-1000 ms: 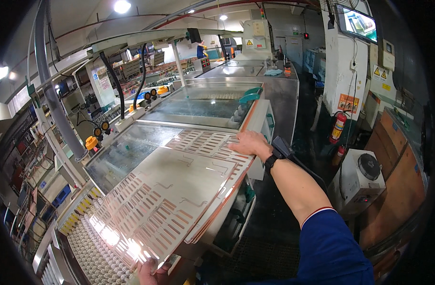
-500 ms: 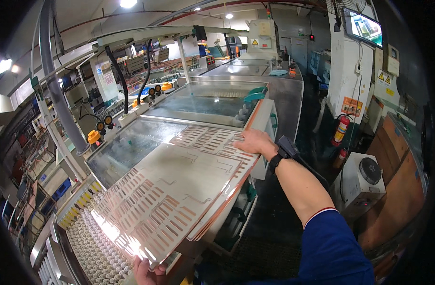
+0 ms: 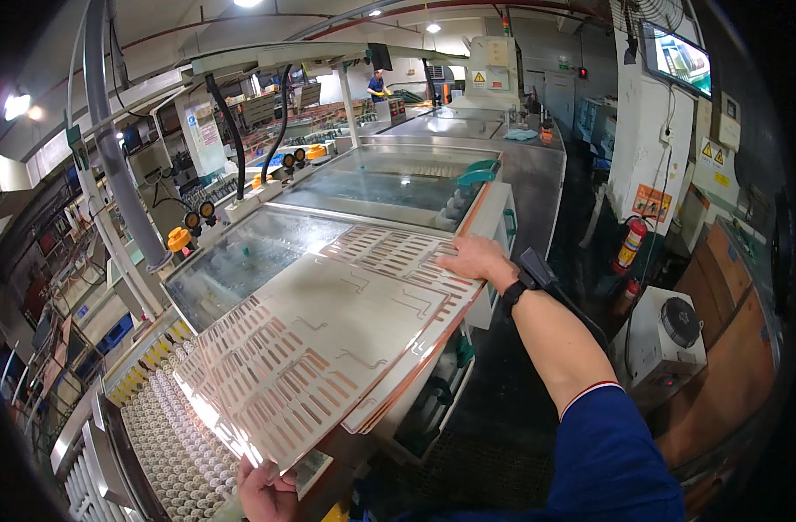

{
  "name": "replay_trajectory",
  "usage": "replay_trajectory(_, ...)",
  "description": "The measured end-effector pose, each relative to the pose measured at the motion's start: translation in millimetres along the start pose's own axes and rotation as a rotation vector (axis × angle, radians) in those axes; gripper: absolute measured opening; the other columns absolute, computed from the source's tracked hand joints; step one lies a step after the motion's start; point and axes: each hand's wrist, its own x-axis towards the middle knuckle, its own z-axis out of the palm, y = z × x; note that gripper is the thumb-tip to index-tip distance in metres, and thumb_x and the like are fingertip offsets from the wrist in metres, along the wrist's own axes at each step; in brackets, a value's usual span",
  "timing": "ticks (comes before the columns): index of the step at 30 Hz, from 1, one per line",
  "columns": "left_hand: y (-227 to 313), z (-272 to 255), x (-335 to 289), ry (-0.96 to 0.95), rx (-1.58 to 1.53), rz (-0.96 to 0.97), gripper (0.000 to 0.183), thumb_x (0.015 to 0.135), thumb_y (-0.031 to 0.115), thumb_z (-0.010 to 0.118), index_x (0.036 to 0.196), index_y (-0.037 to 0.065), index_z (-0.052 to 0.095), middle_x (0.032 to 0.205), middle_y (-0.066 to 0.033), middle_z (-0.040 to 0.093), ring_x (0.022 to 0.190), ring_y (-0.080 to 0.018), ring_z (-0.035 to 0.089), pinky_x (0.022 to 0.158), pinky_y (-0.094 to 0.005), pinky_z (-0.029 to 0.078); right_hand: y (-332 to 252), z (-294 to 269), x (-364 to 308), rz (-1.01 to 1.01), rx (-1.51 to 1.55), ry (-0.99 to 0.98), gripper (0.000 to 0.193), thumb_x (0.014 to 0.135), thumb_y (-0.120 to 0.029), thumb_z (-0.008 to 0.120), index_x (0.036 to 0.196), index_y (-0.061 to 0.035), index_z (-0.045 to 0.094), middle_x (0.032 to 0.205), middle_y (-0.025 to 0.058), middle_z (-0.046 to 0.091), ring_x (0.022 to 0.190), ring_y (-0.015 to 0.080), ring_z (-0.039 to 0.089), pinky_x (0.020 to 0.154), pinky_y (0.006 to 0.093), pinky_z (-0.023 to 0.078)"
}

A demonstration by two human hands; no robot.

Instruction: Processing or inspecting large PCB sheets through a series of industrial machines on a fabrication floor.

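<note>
Thin pale panels with copper-coloured slots and line patterns lie overlapped on the machine's glass lid. The top panel (image 3: 302,348) reaches past the lid toward me, over the rollers. My left hand (image 3: 266,491) pinches its near corner between thumb and fingers. Under it, a lower panel (image 3: 387,402) shows along the right side. At the far right, my right hand (image 3: 478,259) lies palm down with fingers stretched over the slotted surface near the edge; the thumb is hard to see. A black band circles the right wrist.
White wheel rollers (image 3: 167,426) run at the lower left. Another glass lid with a green handle (image 3: 481,167) lies beyond the panels. A grey post (image 3: 124,174) stands left. To the right are a fire extinguisher (image 3: 630,244), a white box (image 3: 663,335) and a wooden cabinet (image 3: 724,348).
The whole view has shifted slightly, and more of my left hand shows. Both hands keep their places on the panels. A person in dark blue now shows in the far background.
</note>
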Motion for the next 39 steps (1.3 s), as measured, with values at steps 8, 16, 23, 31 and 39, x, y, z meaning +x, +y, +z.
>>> replay_trajectory(8, -8, -24, 9, -0.034, 0.185, 0.065, 0.01, 0.088, -0.005, 0.058, 0.093, 0.004, 0.057, 0.086, -0.0035, 0.057, 0.078, -0.0143, 0.055, 0.069, -0.0287, 0.046, 3, 3, 3, -0.006, 0.005, 0.0, 0.07, 0.087, -0.061, 0.053, 0.129, -0.0052, 0.062, 0.128, 0.0203, 0.062, 0.12, 0.037, 0.059, 0.099, 0.0471, 0.047)
replay_trajectory(16, -17, -23, 3, -0.092, 0.531, 0.262, 0.018, 0.095, 0.001, 0.05, 0.111, -0.003, 0.056, 0.099, -0.0047, 0.058, 0.087, -0.0187, 0.057, 0.076, -0.031, 0.048, 4, 4, 5, -0.012, 0.004, -0.005, 0.071, 0.087, -0.061, 0.056, 0.128, -0.0041, 0.062, 0.127, 0.0203, 0.062, 0.12, 0.0369, 0.059, 0.097, 0.0475, 0.049)
replay_trajectory(23, -20, -35, 5, -0.133, 1.27, 0.598, 0.024, 0.094, -0.001, 0.05, 0.116, 0.004, 0.056, 0.091, -0.0082, 0.061, 0.084, -0.0242, 0.061, 0.073, -0.0342, 0.049, 5, 5, 6, -0.005, 0.005, 0.015, 0.071, 0.087, -0.063, 0.055, 0.129, -0.0063, 0.062, 0.128, 0.0195, 0.062, 0.119, 0.0369, 0.059, 0.098, 0.0474, 0.048)
replay_trajectory(31, -2, -55, 36, -0.093, -0.172, 0.202, 0.039, 0.094, 0.006, 0.052, 0.132, -0.004, 0.052, 0.117, -0.0181, 0.065, 0.107, -0.0306, 0.063, 0.092, -0.0399, 0.053, -5, 8, 5, 0.005, 0.013, -0.002, 0.072, 0.085, -0.064, 0.055, 0.129, -0.0075, 0.062, 0.13, 0.018, 0.062, 0.12, 0.0366, 0.059, 0.098, 0.0458, 0.048)
replay_trajectory(39, 79, -116, 34, 0.106, -0.21, 0.398, 0.042, 0.093, 0.0, 0.048, 0.133, -0.009, 0.049, 0.134, -0.0217, 0.058, 0.123, -0.0321, 0.058, 0.106, -0.043, 0.049, 12, 9, -1, -0.08, 0.016, 0.098, 0.061, 0.088, -0.057, 0.055, 0.122, -0.0068, 0.066, 0.123, 0.0211, 0.065, 0.116, 0.0393, 0.06, 0.097, 0.046, 0.048)
